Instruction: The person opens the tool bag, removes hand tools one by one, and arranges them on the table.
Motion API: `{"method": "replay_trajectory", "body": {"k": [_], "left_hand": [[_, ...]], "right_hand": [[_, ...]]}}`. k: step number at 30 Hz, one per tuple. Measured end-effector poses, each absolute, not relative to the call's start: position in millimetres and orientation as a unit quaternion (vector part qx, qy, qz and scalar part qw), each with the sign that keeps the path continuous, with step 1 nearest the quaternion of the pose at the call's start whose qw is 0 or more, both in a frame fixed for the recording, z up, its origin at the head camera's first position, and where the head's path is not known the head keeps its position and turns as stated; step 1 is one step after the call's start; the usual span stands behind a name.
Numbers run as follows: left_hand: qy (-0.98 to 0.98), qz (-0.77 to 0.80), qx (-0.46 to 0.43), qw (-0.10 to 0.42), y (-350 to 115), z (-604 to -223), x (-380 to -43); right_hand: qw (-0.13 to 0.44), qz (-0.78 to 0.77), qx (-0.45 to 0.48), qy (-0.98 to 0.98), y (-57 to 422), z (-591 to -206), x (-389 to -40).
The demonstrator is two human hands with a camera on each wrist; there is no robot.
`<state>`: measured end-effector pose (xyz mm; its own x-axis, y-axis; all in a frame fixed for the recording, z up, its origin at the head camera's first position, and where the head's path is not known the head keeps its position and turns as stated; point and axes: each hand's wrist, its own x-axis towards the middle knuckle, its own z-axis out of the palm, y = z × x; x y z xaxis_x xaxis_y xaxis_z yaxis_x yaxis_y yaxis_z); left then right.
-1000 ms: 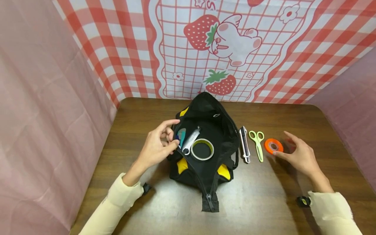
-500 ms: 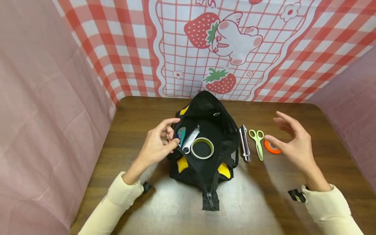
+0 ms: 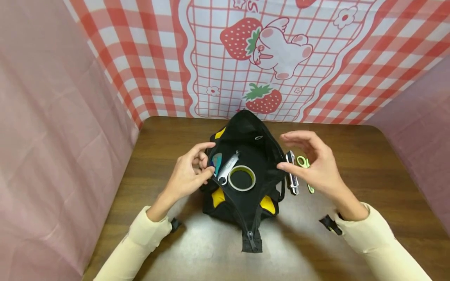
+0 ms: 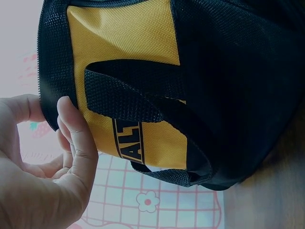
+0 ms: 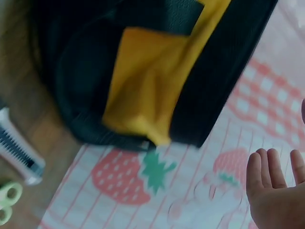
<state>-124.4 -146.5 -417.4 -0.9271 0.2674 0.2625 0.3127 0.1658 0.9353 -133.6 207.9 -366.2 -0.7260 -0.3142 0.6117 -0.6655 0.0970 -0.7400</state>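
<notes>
A black bag with yellow patches [image 3: 268,205] stands with its top unzipped. At its left rim, my left hand [image 3: 190,169] pinches the zipper edge between thumb and fingers; the left wrist view shows the bag's strap [image 4: 124,95] beside it. Inside lie a tape roll [image 3: 242,168], a slim silver tool [image 3: 228,168] and a teal item [image 3: 218,163], partly hidden. My right hand [image 3: 314,166], fingers spread and holding nothing, hovers by the right rim. Under it are a utility knife [image 3: 292,181] and light green scissors [image 3: 302,161], partly covered.
The wooden table [image 3: 168,136] carries everything. Behind it hangs a red-and-white checked cloth [image 3: 158,70], with pink drapes [image 3: 52,117] to the sides. A zipper end [image 3: 251,242] sticks out from the bag toward the front.
My right hand has left the orange tape roll and moved left over the scissors to the bag's right rim. The orange roll no longer shows. My left hand stays put.
</notes>
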Motion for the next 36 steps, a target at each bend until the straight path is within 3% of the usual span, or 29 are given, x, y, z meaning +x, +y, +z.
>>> {"method": "replay_trajectory", "body": {"k": [7,18,31,36], "left_hand": [[-0.764,-0.616,-0.192,0.014,-145,-417,-126],[-0.762,-0.618,-0.19,0.019,-148,-417,-126],[-0.76,-0.621,-0.19,0.02,-147,-419,-125],[-0.76,-0.622,-0.187,0.019,-148,-419,-125]], "right_hand": [[0.114,0.532,0.338,-0.768,175,-369,-146],[-0.004,0.413,0.286,-0.865,134,-357,-162],[-0.117,0.338,0.266,-0.895,130,-416,-178],[-0.133,0.287,0.265,-0.911,129,-431,-176]]}}
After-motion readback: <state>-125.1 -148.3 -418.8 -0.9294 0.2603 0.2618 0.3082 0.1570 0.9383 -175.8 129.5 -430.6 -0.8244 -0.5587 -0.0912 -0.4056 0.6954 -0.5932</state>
